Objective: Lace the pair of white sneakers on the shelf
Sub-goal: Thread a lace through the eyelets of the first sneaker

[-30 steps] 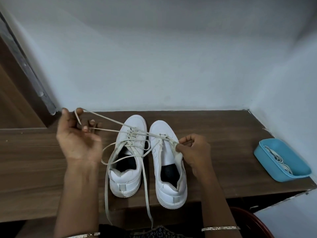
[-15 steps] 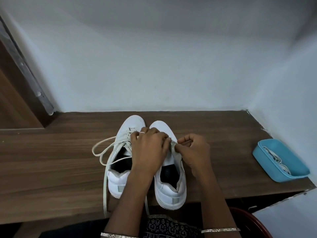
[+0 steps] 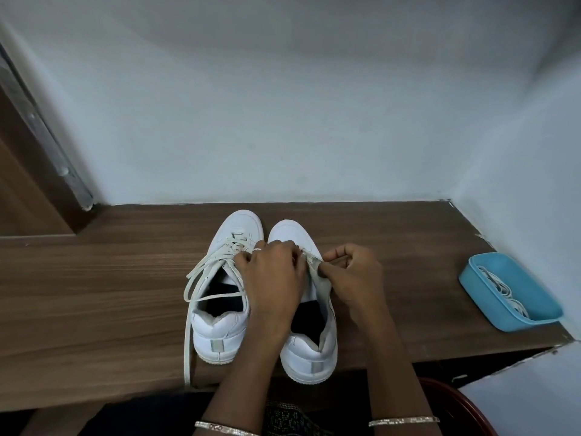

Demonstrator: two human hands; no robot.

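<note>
Right sneaker (image 3: 309,357) beside left sneaker (image 3: 217,335) on shelf (image 3: 94,294). Our right hand (image 3: 352,275) pinches its soft eyelet flap; left hand (image 3: 270,278) curled there, grip hidden, we can't tell. Lace (image 3: 187,341) limp, light: we'd pinch near tip.

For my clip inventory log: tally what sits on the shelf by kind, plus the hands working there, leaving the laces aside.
White sneakers: 2
Blue tray: 1
Hands: 2
Total: 5
</note>
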